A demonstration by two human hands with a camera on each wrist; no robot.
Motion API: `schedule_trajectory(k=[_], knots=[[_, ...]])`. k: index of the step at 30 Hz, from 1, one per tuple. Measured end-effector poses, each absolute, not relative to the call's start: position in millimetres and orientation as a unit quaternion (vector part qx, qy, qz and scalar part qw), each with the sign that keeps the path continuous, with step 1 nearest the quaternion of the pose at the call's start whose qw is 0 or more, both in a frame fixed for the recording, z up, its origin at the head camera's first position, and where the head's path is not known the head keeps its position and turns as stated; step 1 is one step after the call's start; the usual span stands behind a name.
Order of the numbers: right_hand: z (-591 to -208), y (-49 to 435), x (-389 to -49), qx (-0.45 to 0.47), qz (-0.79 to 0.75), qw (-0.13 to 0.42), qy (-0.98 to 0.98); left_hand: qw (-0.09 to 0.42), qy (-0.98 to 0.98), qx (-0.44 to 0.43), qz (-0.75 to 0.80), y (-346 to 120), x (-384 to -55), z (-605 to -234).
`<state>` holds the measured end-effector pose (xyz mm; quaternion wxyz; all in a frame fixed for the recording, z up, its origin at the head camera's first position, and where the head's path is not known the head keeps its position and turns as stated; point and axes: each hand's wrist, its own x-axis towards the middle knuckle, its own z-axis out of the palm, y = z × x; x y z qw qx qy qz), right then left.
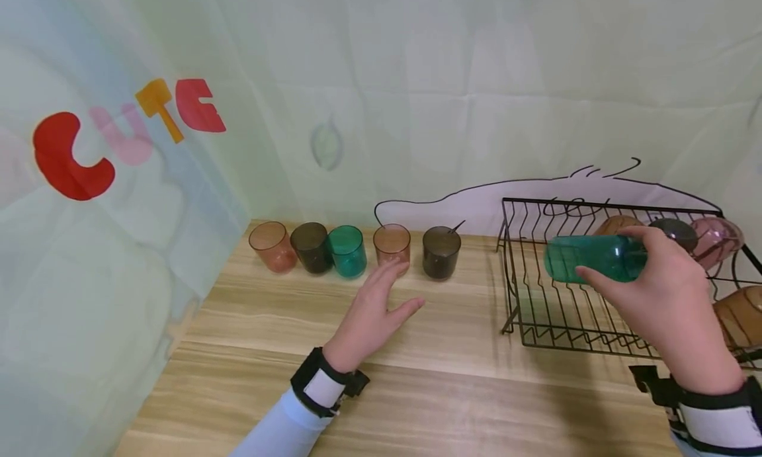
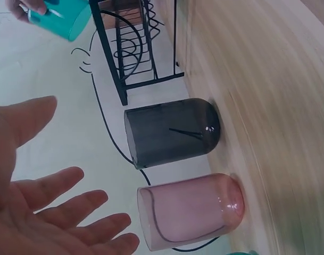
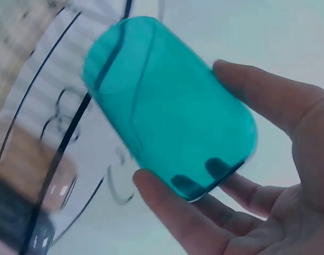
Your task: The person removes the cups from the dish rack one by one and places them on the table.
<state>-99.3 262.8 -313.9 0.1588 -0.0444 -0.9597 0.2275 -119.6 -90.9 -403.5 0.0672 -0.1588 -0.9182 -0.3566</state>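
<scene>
My right hand [image 1: 669, 291] grips a teal see-through cup [image 1: 586, 258] by its base end, thumb on one side and fingers on the other. The cup lies on its side in the air over the black wire dish rack [image 1: 571, 328], its mouth pointing left. In the right wrist view the same teal cup [image 3: 172, 111] shows fingertips through its base. My left hand [image 1: 372, 315] holds nothing, its fingers spread and thumb apart. Its fingertips overlap a pink cup [image 1: 391, 240] in the head view. Beside that stands a dark grey cup [image 2: 172, 133], upright on the table.
Further left along the back of the wooden table [image 1: 417, 404] stand an orange-pink cup [image 1: 274, 249], a dark cup [image 1: 312, 249] and another teal cup [image 1: 348, 253]. The rack's right part holds a pink cup [image 1: 717, 239], a dark one and amber ones [image 1: 741, 315]. A printed cloth [image 1: 417, 113] hangs behind.
</scene>
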Motion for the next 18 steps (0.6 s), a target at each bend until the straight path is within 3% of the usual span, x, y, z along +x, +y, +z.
schedule_trajectory(k=[9, 18], knots=[[-315, 221, -97, 0.000, 0.321, 0.182, -0.930, 0.065, -0.893, -0.146, -0.420, -86, -117, -392], [-327, 190, -102, 0.051, 0.373, 0.217, -0.901, 0.024, -0.870, -0.132, -0.475, -78, -115, -383]])
